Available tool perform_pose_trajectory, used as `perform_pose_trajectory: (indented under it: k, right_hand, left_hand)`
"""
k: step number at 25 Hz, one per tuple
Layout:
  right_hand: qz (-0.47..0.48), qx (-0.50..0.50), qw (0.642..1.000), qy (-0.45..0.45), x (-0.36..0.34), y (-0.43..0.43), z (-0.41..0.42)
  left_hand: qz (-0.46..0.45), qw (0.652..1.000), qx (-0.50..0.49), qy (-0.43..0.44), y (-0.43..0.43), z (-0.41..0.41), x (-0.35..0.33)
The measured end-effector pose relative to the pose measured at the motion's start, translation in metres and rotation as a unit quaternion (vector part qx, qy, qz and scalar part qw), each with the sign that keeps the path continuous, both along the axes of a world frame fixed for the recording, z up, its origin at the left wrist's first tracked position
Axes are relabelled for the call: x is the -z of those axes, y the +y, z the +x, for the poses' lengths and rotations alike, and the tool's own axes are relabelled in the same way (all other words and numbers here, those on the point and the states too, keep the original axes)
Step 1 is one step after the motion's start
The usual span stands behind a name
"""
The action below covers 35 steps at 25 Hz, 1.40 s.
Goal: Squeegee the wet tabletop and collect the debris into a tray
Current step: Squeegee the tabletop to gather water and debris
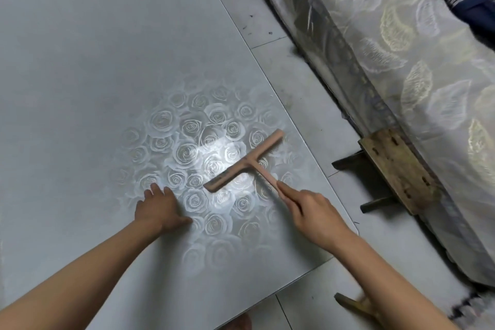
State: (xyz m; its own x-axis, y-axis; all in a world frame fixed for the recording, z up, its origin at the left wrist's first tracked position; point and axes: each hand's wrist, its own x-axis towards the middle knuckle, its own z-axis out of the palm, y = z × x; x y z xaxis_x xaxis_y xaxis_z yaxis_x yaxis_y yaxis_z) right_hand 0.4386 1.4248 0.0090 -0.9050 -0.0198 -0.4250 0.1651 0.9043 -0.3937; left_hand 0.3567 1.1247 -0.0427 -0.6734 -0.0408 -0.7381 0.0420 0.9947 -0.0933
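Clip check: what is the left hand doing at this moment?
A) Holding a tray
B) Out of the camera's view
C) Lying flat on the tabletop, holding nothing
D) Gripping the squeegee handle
C: the left hand lies on the tabletop with straight fingers and holds nothing, while the right hand grips the handle of the pink squeegee.

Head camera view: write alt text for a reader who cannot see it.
A right hand grips a pink squeegee by its handle, blade on a glossy rose-patterned tabletop; the left hand rests flat nearby. A patterned mattress and wooden stool lie to the right.
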Motion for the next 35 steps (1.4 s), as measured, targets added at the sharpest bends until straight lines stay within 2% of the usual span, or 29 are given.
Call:
perform_pose_trajectory:
  k: [3,5,7,10,14,17,20,22,26,29,31,33,35]
  right_hand:
    - [-0.007,0.01,0.999,0.03,-0.03,0.051,0.035]
    - [-0.01,0.042,0.999,-0.017,-0.051,0.087,0.073]
    - [0.001,0.029,0.998,-0.055,-0.045,0.102,0.081]
    - [0.0,-0.017,1.0,-0.019,-0.017,0.06,0.017]
    - [-0.032,-0.022,0.999,0.007,-0.001,0.01,-0.083]
    - [-0.034,-0.007,0.999,0.02,-0.022,0.059,-0.082]
    - [-0.068,0.012,0.998,-0.002,-0.03,0.106,-0.09]
    - [-0.048,-0.042,0.998,-0.008,-0.014,0.1,-0.129]
    - [-0.045,-0.129,0.991,0.004,0.005,0.084,-0.207]
    - [-0.058,-0.174,0.983,-0.019,-0.013,0.143,-0.212]
    - [-0.022,-0.212,0.975,-0.057,-0.028,0.168,-0.212]
    - [-0.008,-0.242,0.969,-0.051,-0.023,0.155,-0.229]
    - [-0.024,-0.285,0.958,-0.033,-0.009,0.105,-0.263]
  left_hand:
    - [-0.024,0.999,-0.018,-0.027,0.012,-0.002,-0.002]
    - [-0.034,0.999,-0.008,-0.031,0.02,-0.006,-0.001]
    - [-0.028,0.999,-0.016,-0.043,0.022,-0.012,0.002]
    - [-0.019,0.997,-0.062,-0.049,0.025,-0.015,0.006]
    - [0.018,0.989,-0.144,-0.041,0.03,-0.025,0.003]
    - [0.045,0.986,-0.135,-0.083,0.025,-0.054,-0.009]
    - [-0.027,0.992,-0.111,-0.06,0.022,-0.086,-0.019]
    - [-0.08,0.992,-0.095,0.006,0.029,-0.091,-0.019]
    - [-0.059,0.98,-0.14,0.132,0.063,-0.09,-0.008]
    - [-0.064,0.977,-0.156,0.13,0.079,-0.092,-0.005]
    - [-0.055,0.975,-0.188,0.106,0.079,-0.097,0.002]
    - [-0.041,0.977,-0.198,0.073,0.077,-0.101,0.01]
    - [-0.022,0.976,-0.209,0.059,0.077,-0.1,0.017]
